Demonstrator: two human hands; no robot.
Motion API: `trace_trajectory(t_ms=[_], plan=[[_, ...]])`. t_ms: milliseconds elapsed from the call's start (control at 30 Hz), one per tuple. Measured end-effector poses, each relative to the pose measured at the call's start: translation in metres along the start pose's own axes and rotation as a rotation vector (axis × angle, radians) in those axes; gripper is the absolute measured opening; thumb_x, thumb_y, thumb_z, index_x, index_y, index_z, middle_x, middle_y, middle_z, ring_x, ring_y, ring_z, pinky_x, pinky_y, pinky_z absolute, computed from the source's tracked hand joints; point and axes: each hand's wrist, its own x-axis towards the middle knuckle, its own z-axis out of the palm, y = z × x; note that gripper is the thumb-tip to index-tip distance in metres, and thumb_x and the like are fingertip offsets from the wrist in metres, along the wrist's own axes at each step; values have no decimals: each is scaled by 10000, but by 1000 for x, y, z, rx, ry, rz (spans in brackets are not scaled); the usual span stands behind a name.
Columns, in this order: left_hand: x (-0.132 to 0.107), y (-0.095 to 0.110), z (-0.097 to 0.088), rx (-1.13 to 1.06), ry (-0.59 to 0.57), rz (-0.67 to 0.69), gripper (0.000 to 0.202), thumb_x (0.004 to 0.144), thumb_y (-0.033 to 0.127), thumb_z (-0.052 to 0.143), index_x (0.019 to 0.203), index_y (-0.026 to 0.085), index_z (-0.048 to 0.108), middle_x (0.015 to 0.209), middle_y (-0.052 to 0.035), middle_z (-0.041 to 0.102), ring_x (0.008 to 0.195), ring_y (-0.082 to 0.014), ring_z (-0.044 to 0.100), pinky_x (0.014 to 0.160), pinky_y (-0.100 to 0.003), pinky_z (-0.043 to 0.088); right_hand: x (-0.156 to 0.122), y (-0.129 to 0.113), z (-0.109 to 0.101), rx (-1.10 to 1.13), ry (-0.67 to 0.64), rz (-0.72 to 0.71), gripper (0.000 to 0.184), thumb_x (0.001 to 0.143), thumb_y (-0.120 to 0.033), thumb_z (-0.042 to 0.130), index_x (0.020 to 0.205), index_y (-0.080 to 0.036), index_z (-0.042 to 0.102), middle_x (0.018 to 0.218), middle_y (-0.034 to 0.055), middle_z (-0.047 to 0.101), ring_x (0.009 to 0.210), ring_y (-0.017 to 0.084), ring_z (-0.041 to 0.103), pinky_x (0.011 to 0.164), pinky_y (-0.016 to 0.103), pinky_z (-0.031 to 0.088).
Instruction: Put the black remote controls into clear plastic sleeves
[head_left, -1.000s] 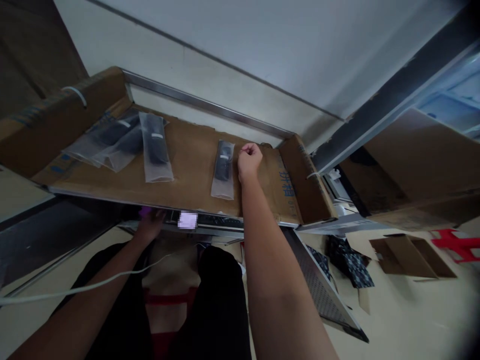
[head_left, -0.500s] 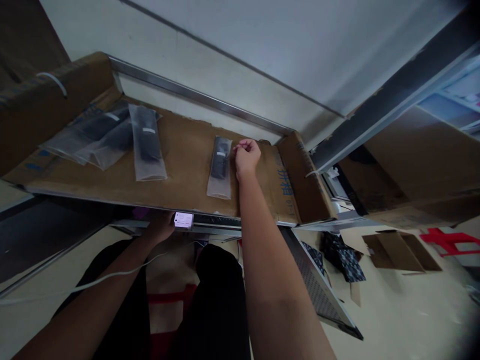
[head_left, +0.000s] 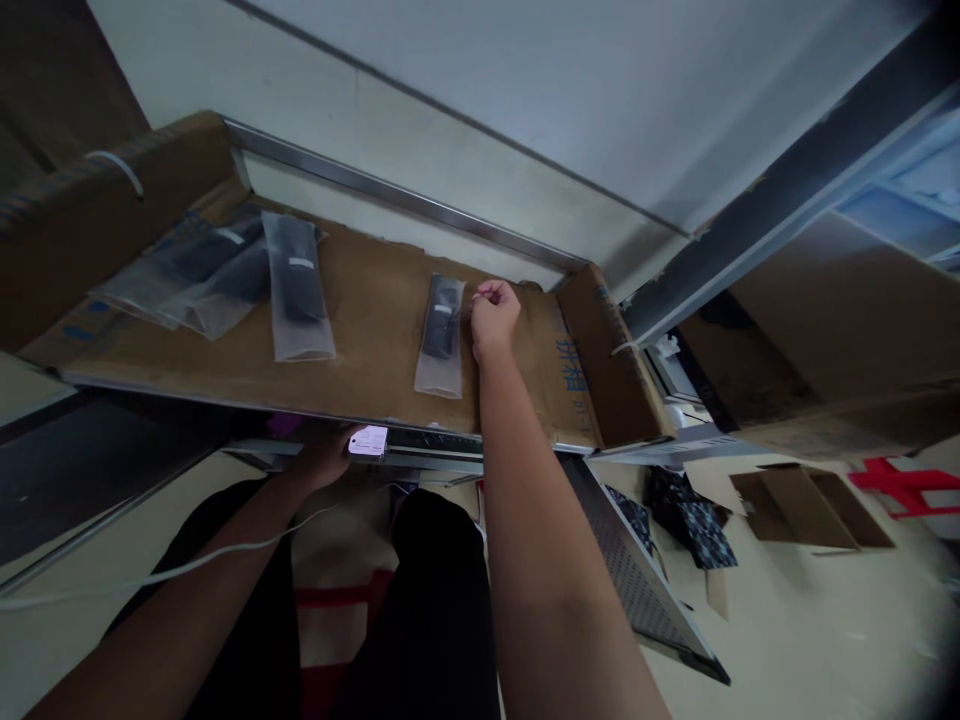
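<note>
My right hand (head_left: 493,317) rests on a cardboard-lined shelf (head_left: 375,340), fingers curled into a loose fist, just right of a clear plastic bag with a dark item (head_left: 441,335); I cannot make out anything in the fingers. My left hand (head_left: 326,458) is below the shelf's front edge, closed on a small white card or device (head_left: 367,441) at the metal rail. More bagged dark items lie to the left: one upright bag (head_left: 300,287) and a pile of several bags (head_left: 195,275).
Cardboard walls (head_left: 607,360) bound the shelf on both sides, a metal rail at the back. A white cable (head_left: 187,570) runs across my lap. On the floor at right lie an open cardboard box (head_left: 806,505), a dark patterned bag (head_left: 694,520) and a red stool (head_left: 904,482).
My left hand moved right under the shelf edge, bringing the white card into view at the rail. My right hand stayed by the bag, its fingers shifting slightly.
</note>
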Motion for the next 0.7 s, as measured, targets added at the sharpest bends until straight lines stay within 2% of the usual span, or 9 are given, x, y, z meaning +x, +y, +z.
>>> trace_trajectory(t_ms=[167,367,533,700], plan=[[0,1,0,14,-19,7,663,821,63,430,1464,129,576,1477,-151,596,1390,-278,550,1199,-422,401,1,1,0,6,-7,6,128,702,-145,476,794,-232,483,689,-51,472,642,124,488,676,258,409],[1,-4,4,-50,53,2,670,793,77,461,1444,173,591,1488,-117,592,1422,-274,515,1200,-427,397,3,3,-1,-3,-36,15,123,702,-152,488,791,-236,471,687,-48,465,647,128,497,671,264,416],[0,-2,1,-45,-8,-28,617,835,127,436,1430,100,594,1490,-176,576,1395,-301,542,1175,-434,423,2,1,-1,4,-14,22,127,698,-139,490,784,-231,486,673,-56,471,620,119,488,646,252,410],[1,-1,2,-63,23,-41,658,807,109,455,1455,140,560,1499,-158,572,1404,-306,530,1177,-458,417,-1,-3,1,57,14,57,145,697,-140,484,811,-229,486,691,-52,518,615,115,534,623,241,431]])
